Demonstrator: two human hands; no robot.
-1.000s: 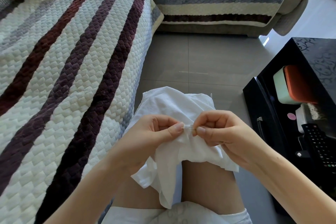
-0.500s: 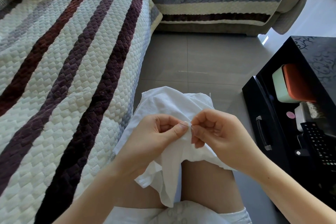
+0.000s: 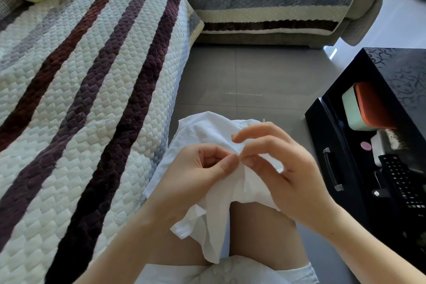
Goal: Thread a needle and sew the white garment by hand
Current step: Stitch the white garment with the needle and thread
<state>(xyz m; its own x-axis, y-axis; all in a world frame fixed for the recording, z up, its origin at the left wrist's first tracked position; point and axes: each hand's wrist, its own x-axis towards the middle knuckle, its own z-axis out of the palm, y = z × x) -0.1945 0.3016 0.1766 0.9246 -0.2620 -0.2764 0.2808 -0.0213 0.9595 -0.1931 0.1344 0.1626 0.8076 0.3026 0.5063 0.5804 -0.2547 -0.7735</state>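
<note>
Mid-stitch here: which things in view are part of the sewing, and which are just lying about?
In the job: white garment, left hand and right hand pinching its fold.
Lying about: striped sofa cover, remote control, orange-lidded box, black cabinet.

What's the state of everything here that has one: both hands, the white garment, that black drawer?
white garment, draped and bunched into a fold.
left hand, fingers pinch the fold.
right hand, fingers pinch the same fold, index finger lifted.
black drawer, open.
</note>
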